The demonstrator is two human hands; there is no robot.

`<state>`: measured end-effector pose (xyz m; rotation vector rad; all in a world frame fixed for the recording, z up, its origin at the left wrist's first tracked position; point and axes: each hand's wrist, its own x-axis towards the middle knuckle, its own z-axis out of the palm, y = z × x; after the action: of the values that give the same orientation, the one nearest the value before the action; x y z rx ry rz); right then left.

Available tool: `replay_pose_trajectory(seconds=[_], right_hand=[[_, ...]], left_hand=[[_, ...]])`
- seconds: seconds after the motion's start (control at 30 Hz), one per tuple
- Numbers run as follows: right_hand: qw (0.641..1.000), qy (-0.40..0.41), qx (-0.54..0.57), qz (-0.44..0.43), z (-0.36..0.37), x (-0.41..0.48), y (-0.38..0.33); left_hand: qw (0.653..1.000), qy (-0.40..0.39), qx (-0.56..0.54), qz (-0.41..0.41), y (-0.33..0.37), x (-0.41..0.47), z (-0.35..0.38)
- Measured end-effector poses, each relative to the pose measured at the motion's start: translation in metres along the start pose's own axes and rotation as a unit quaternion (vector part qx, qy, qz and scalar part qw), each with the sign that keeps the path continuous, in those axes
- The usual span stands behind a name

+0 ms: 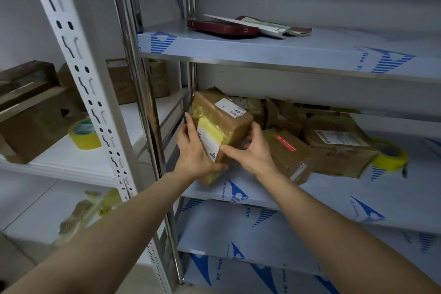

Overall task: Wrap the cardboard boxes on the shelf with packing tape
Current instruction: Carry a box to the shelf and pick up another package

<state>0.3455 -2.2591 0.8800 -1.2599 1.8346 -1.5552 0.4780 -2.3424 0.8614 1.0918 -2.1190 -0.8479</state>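
while it stands tilted on one lower corner at the front left of the blue-filmed steel shelf [334, 188], the small brown cardboard box with yellow tape bands and white labels [220, 131] is held between both hands. it looks light and fairly stiff, judging by how easily it is propped up, though the tape already on it is glossy and likely slick under the fingers. the bare cardboard edges and corners seem the better places to hold it, not the taped faces.

the left hand [193, 150] cups the box's near left side and lower end, thumb up along the edge, closed around it. the right hand [248, 148] clasps the right side, fingers behind and thumb pressed across the front near the long white label. both forearms reach forward and slightly up from the bottom of the view.

just right of it lie more crumpled brown parcels [334, 141], one leaning close by the right hand. a yellow roll of packing tape [390, 154] sits well apart at the far right of the same shelf, and another yellow tape roll [83, 133] rests on the white rack to the left.
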Motion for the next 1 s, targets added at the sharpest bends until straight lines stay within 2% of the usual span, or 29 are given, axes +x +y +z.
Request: replay_pose_trajectory(seconds=[0.1,0.2,0.27,0.37,0.6,0.73,0.87,1.0], right_hand=[[0.999,0.030,-0.012,-0.020,0.005,-0.003,0.006],[0.999,0.045,0.011,0.005,0.003,-0.004,0.005],[0.995,0.047,0.080,0.043,0.000,-0.001,0.004],[0.985,0.044,0.135,0.094,-0.008,0.002,0.007],[0.976,0.045,0.139,0.160,-0.013,0.009,0.021],[0.977,0.045,0.135,0.159,-0.012,0.014,0.018],[0.994,0.087,-0.039,0.059,-0.023,0.012,0.016],[0.964,0.131,-0.232,0.020,-0.045,0.008,0.037]], left_hand=[[0.999,-0.018,-0.002,0.031,-0.010,0.000,-0.003],[0.999,-0.025,-0.022,0.029,-0.015,0.001,-0.011],[0.996,-0.013,-0.086,-0.011,-0.014,0.004,-0.018],[0.966,-0.044,-0.230,-0.106,-0.012,0.011,-0.025],[0.921,-0.197,-0.256,-0.218,-0.021,0.017,-0.035],[0.919,-0.154,-0.280,-0.231,-0.023,0.018,-0.029],[0.925,-0.084,-0.262,-0.263,-0.024,0.017,-0.016],[0.908,-0.052,-0.259,-0.326,-0.032,0.018,-0.004]])
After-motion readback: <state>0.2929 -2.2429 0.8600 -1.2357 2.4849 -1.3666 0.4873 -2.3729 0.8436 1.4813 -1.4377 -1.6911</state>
